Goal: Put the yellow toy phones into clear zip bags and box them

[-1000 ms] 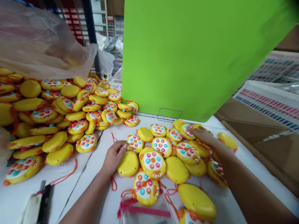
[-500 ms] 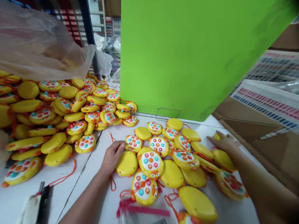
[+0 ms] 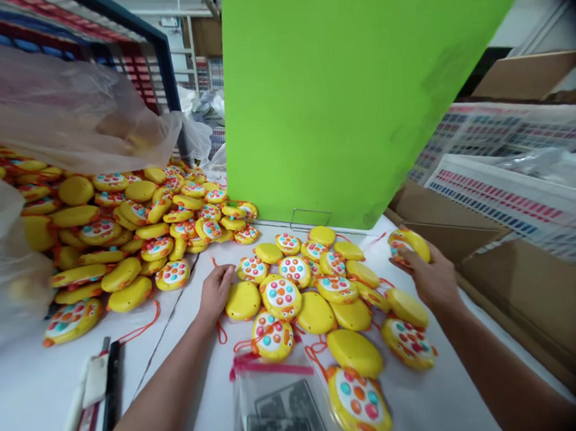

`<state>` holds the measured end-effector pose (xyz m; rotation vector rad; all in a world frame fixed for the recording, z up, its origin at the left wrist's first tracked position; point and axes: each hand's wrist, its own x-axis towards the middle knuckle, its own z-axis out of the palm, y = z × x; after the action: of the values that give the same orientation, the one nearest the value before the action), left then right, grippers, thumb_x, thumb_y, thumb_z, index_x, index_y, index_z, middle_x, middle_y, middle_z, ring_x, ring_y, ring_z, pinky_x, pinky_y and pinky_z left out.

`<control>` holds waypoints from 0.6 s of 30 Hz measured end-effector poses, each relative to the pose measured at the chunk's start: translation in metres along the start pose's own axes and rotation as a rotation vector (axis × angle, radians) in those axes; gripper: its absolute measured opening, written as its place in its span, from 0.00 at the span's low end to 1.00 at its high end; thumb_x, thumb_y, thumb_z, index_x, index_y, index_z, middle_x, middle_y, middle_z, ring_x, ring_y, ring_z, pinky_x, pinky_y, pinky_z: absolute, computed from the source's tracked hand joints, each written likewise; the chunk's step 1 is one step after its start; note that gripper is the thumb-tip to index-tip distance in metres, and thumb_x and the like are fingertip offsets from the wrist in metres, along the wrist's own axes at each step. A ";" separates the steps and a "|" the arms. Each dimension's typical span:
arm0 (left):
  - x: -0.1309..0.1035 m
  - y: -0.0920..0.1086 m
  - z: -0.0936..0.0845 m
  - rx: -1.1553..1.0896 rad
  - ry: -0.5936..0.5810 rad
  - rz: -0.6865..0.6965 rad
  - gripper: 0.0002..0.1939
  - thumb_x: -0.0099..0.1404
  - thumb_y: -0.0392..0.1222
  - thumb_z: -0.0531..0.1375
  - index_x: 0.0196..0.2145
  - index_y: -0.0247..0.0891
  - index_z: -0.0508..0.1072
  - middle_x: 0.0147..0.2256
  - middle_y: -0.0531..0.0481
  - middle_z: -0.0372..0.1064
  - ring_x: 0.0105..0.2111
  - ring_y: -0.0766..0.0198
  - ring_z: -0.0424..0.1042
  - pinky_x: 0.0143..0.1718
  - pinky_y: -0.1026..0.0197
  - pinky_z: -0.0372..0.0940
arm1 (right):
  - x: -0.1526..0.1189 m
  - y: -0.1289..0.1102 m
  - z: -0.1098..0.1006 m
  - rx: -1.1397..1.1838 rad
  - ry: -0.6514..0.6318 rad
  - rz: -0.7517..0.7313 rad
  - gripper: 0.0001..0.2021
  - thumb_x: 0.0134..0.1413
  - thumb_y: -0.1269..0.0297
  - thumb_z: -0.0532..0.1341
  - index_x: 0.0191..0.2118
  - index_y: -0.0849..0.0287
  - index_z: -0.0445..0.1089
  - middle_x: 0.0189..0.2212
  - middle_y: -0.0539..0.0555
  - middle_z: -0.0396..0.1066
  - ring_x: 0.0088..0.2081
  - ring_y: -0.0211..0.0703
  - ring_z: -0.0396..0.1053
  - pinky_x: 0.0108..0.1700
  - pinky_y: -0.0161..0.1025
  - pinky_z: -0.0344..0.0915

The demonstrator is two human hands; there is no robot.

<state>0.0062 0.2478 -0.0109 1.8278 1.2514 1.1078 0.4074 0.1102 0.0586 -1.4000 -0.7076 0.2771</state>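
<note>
Yellow oval toys with coloured buttons and orange cords lie spread across the white table [image 3: 180, 371], some face up and some face down. My right hand [image 3: 433, 278] grips one yellow toy [image 3: 414, 243], raised at the right side of the group. My left hand [image 3: 217, 291] rests at the group's left edge, beside a face-down toy [image 3: 243, 301]; its fingers are bent and partly hidden, so whether they hold anything is unclear. A large heap of the same toys [image 3: 125, 271] fills the left, partly under clear plastic.
A green board [image 3: 340, 108] stands behind the toys, with a wire piece [image 3: 311, 218] at its foot. A zip bag [image 3: 280, 411] lies in front, a black marker [image 3: 112, 389] at left. Cardboard boxes [image 3: 532, 298] stand right, a crate [image 3: 162, 67] back left.
My right hand has lifted a yellow toy from the right side of the group. My left hand stays by the same toys. The camera view has shifted slightly.
</note>
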 end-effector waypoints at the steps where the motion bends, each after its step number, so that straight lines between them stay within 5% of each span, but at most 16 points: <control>1: 0.000 -0.001 -0.001 0.011 0.073 0.015 0.21 0.64 0.55 0.49 0.38 0.36 0.72 0.37 0.45 0.72 0.38 0.58 0.70 0.42 0.57 0.64 | -0.021 -0.018 0.001 0.205 -0.022 0.083 0.21 0.38 0.60 0.68 0.43 0.55 0.71 0.41 0.52 0.71 0.42 0.47 0.69 0.48 0.50 0.67; 5: -0.001 0.010 -0.006 0.020 0.331 0.043 0.18 0.65 0.52 0.49 0.35 0.36 0.71 0.36 0.45 0.71 0.38 0.59 0.69 0.42 0.58 0.64 | -0.130 -0.061 -0.007 0.463 -0.148 0.238 0.16 0.47 0.55 0.63 0.43 0.51 0.70 0.40 0.53 0.73 0.43 0.50 0.70 0.43 0.55 0.69; 8: -0.027 0.040 -0.014 0.032 0.329 0.107 0.15 0.65 0.48 0.49 0.38 0.35 0.70 0.38 0.44 0.70 0.39 0.60 0.69 0.41 0.59 0.64 | -0.216 -0.063 -0.017 0.676 -0.246 0.501 0.14 0.48 0.52 0.62 0.42 0.48 0.71 0.35 0.51 0.75 0.35 0.47 0.73 0.32 0.44 0.71; 11: -0.086 0.081 -0.021 0.095 0.043 0.194 0.14 0.67 0.46 0.49 0.41 0.37 0.70 0.37 0.47 0.71 0.36 0.63 0.70 0.38 0.61 0.64 | -0.281 -0.054 -0.027 0.704 -0.360 0.706 0.15 0.47 0.49 0.62 0.37 0.52 0.72 0.28 0.51 0.74 0.20 0.40 0.68 0.16 0.34 0.62; 15: -0.181 0.110 -0.009 0.370 -0.436 0.349 0.13 0.67 0.45 0.50 0.39 0.39 0.71 0.38 0.46 0.71 0.40 0.60 0.69 0.41 0.59 0.65 | -0.320 -0.045 -0.040 0.673 -0.364 0.822 0.15 0.45 0.50 0.65 0.36 0.54 0.71 0.26 0.51 0.73 0.22 0.41 0.69 0.18 0.33 0.61; 18: -0.231 0.101 0.005 0.588 -0.446 0.404 0.22 0.62 0.48 0.57 0.52 0.37 0.66 0.54 0.39 0.62 0.55 0.49 0.60 0.53 0.48 0.58 | -0.325 -0.041 -0.047 0.660 -0.376 0.820 0.18 0.41 0.49 0.67 0.39 0.50 0.71 0.34 0.52 0.74 0.32 0.45 0.72 0.26 0.36 0.66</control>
<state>0.0074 -0.0037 0.0098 2.6755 1.0210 0.4757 0.1774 -0.1210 0.0042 -0.9299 -0.2480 1.3202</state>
